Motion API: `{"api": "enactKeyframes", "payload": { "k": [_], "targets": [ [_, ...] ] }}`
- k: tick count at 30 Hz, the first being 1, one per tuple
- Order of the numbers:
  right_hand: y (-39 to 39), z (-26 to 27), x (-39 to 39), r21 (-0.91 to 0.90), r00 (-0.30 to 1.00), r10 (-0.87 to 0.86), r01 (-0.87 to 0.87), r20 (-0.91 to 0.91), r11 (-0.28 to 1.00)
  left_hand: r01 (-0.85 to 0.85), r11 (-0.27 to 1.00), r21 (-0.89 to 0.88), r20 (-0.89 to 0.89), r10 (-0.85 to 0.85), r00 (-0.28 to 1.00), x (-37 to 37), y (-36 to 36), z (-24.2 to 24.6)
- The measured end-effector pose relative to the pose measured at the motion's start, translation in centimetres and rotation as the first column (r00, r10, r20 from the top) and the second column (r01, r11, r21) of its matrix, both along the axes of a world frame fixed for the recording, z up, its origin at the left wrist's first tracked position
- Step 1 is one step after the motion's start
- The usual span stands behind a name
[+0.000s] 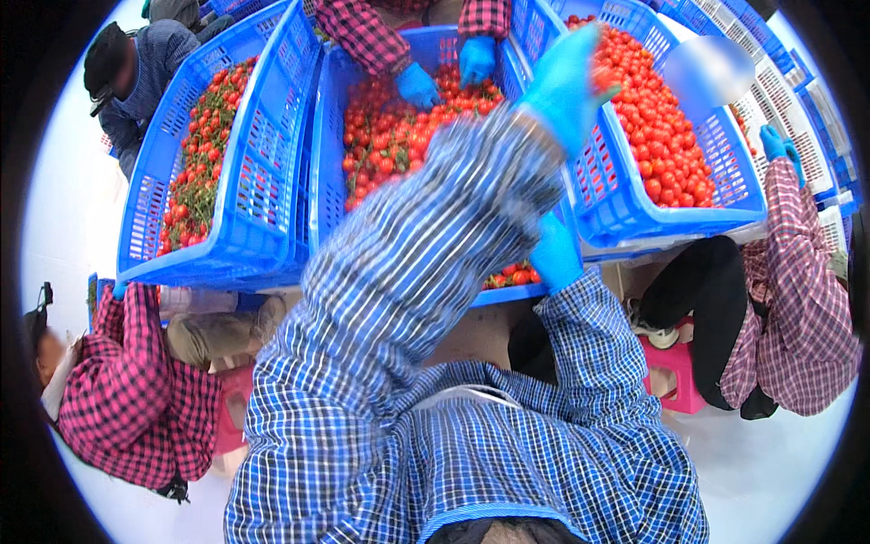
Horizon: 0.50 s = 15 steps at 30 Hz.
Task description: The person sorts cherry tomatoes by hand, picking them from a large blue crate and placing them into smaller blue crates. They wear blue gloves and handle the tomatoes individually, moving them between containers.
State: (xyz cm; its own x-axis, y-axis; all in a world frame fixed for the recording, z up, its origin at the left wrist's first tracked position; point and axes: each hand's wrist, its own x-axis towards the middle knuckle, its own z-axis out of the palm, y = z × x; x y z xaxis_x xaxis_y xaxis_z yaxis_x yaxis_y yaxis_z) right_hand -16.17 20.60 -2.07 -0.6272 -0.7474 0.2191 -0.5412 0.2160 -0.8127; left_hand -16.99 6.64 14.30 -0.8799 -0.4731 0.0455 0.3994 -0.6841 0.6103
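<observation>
My left hand point(564, 92), in a blue glove, reaches across to the left rim of the right-hand blue crate point(680, 219), which holds red cherry tomatoes point(656, 143). Motion blurs the hand; a blurred red tomato with a bit of green point(603, 78) shows at its fingers. Below my left forearm, my right hand point(557, 253), also gloved in blue, is over the near right part of the middle blue crate point(506, 295). My left sleeve hides part of that hand, so its fingers cannot be made out. More cherry tomatoes point(387, 146) with green stems fill the middle crate.
Across the middle crate, a co-worker's gloved hands point(418, 86) are among the tomatoes. A tilted blue crate point(224, 255) of stemmed tomatoes stands at left. Co-workers sit at left point(129, 387) and right point(802, 285), beside pink stools point(676, 374). Stacked crates point(781, 115) stand at far right.
</observation>
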Motion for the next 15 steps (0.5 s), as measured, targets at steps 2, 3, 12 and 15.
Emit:
{"api": "enactKeyframes", "payload": {
  "k": [2, 3, 12, 15],
  "targets": [
    [0.2, 0.1, -0.8, -0.004, 1.000, -0.010, 0.010, -0.007, 1.000, -0.017, 0.979, -0.204, 0.154, 0.049, 0.987, -1.9, 0.5, 2.4],
    [0.3, 0.2, -1.1, 0.027, 1.000, -0.007, 0.008, -0.030, 1.000, -0.009, 0.952, -0.304, 0.221, 0.080, 0.972, -2.6, 0.6, 3.2],
    [-0.7, -0.9, -0.8, 0.599, 0.922, 0.280, -0.068, -0.269, 0.798, -0.300, 0.954, 0.008, 0.419, 0.269, 0.867, 12.6, -8.1, -11.8],
    [-3.3, -2.2, -1.0, 0.761, 0.855, 0.449, -0.105, -0.260, 0.641, -0.343, 0.938, 0.046, 0.491, 0.277, 0.826, 15.7, -9.5, -16.2]
  ]
}}
